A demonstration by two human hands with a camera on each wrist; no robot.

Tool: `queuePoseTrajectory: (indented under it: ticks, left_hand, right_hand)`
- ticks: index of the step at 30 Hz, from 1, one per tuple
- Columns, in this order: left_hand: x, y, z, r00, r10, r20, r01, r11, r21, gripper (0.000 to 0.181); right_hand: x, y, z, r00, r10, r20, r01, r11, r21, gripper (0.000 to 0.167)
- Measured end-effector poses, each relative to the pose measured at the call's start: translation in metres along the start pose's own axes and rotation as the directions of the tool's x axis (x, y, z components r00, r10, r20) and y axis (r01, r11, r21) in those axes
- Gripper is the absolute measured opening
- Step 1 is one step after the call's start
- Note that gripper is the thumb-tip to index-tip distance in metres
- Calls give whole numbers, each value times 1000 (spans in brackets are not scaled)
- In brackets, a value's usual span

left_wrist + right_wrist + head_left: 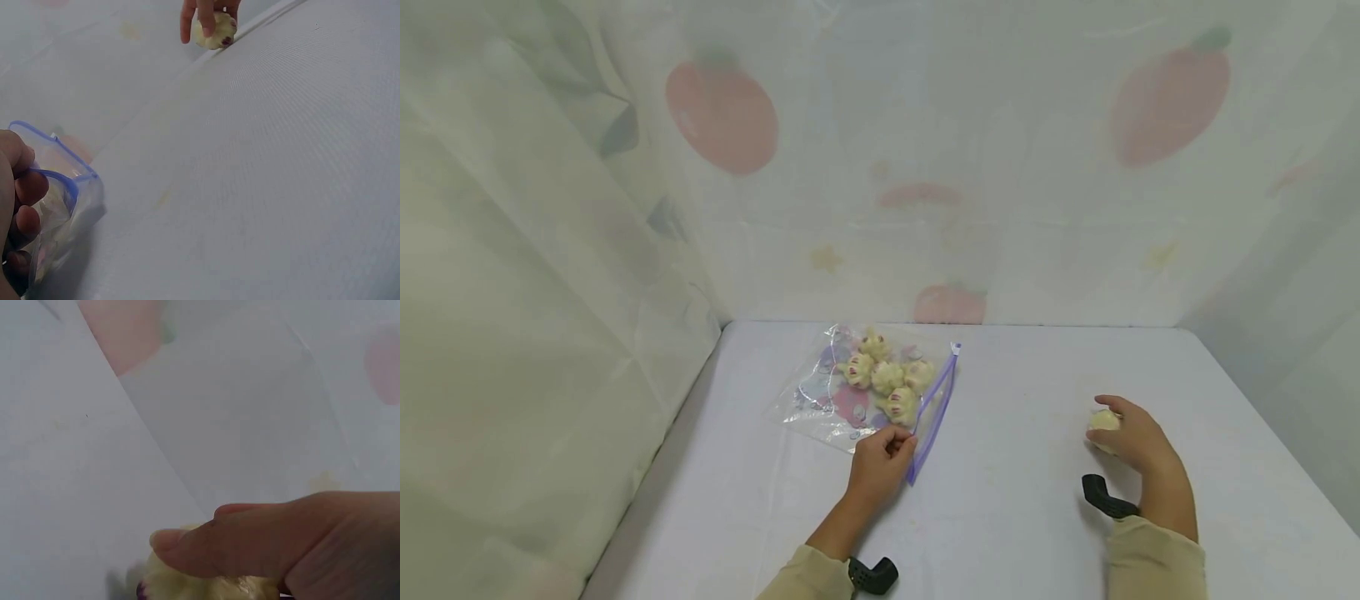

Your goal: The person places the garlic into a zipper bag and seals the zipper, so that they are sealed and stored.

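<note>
A clear zip bag (808, 412) with a purple zip edge lies flat on the table, holding several pale garlic bulbs (887, 377) with purplish marks. My left hand (880, 467) pinches the bag's lip near the front end of the zip. In the left wrist view, the bag's blue-purple rim (75, 187) stands a little apart at the mouth. Well to the right, my right hand (1138, 437) grips a single garlic bulb (1105, 422) between thumb and fingers. The right wrist view has the thumb across this bulb (181, 581), whose lower part is cut off by the frame.
The white table (1000, 500) runs back to a pale curtain (1030, 167) printed with fruit. Another curtain side (550, 333) hangs along the left edge. Black wrist devices (874, 575) sit at both cuffs.
</note>
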State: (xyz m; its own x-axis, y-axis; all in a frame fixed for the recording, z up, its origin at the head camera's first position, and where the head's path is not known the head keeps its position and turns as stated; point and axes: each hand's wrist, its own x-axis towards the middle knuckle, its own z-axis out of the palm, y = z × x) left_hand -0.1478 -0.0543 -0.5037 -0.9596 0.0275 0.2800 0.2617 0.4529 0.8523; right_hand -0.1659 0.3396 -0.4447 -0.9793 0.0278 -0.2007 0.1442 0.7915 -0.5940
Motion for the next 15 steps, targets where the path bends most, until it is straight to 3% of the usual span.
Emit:
queuePoseTrajectory:
  ticks: [10,15]
  left_hand:
    - [0,0,0,1000,4,3,-4,1000,-6,10]
    - [0,1,0,1000,-3,4,3,1000,-4,10]
  right_hand:
    - [16,-20,26,994,-91,-59,95,992,83,57]
    - [15,-29,27,990,-124,-62,136,959,249,47]
